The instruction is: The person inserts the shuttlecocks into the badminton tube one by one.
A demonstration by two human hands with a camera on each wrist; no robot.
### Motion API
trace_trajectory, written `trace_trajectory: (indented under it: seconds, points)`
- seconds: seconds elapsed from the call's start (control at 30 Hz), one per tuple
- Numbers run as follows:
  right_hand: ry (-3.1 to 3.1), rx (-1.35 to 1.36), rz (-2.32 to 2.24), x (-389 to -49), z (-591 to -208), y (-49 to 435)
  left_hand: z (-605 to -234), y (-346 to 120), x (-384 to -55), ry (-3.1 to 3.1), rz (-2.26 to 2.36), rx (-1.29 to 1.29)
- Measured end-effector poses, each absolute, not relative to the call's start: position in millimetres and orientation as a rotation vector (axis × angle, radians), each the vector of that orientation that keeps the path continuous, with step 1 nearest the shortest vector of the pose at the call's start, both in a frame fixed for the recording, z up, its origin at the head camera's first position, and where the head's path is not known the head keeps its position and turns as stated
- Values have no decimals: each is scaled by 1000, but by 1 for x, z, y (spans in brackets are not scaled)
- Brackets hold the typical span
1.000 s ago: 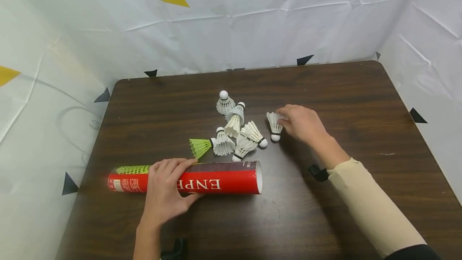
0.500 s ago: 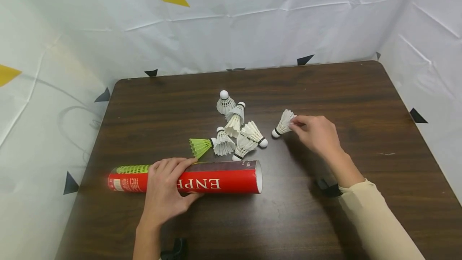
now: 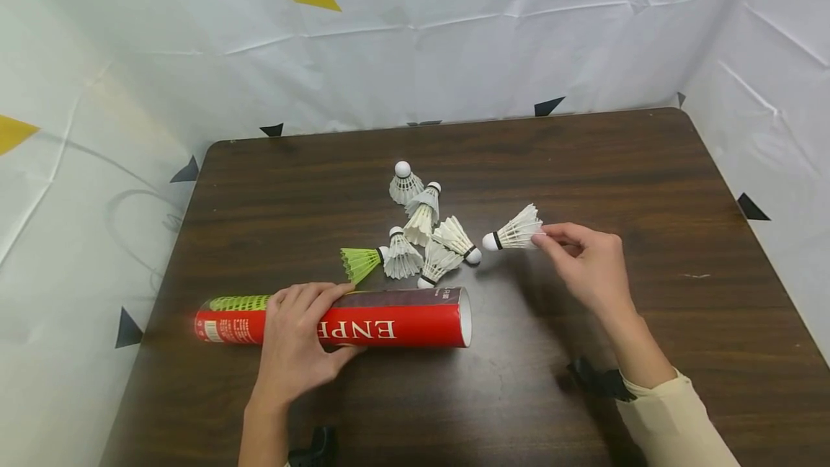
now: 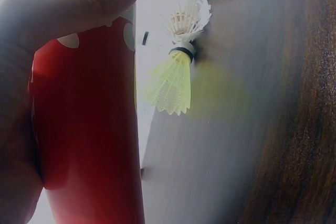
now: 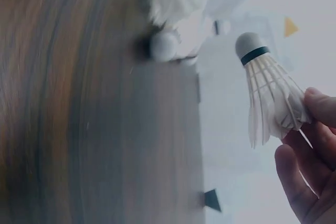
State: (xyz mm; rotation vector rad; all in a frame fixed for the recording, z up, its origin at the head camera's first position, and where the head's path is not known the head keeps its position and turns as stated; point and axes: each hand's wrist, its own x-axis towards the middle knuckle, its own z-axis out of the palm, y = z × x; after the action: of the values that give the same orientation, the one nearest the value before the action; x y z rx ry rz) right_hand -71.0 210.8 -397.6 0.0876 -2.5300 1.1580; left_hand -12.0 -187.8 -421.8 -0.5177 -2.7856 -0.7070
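Right hand (image 3: 586,265) pinching skirt rim of one white feathered shuttlecock (image 3: 519,230), cone-shaped, round-tipped, right of middle. Left hand (image 3: 298,341) gripping one smooth red cylindrical tube (image 3: 421,324), near left on wood-grained bench (image 3: 622,179). Beyond tube: one netted yellow-green shuttlecock (image 3: 360,264), at least five other white shuttlecocks (image 3: 403,259).

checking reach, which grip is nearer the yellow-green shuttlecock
Left. The left grip is just to the near left of the yellow-green shuttlecock; the right grip is well to its right.
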Motion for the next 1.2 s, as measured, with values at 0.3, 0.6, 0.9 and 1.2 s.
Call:
trace_trajectory:
  seconds: [0.3, 0.6, 0.9, 1.2]
  points:
    - [-2336, 84, 1469, -33, -375, 197, -422, -189, -13, -2774, -720, -522]
    - [-2270, 306, 1495, -8, -373, 186, -422, -188, -12, -2777, -719, -521]
    - [-2181, 484, 1516, 5, -383, 173, -421, -188, -12, -2796, -712, -522]
    - [-2143, 591, 1584, 10, -376, 144, -421, -188, -13, -2795, -716, -529]
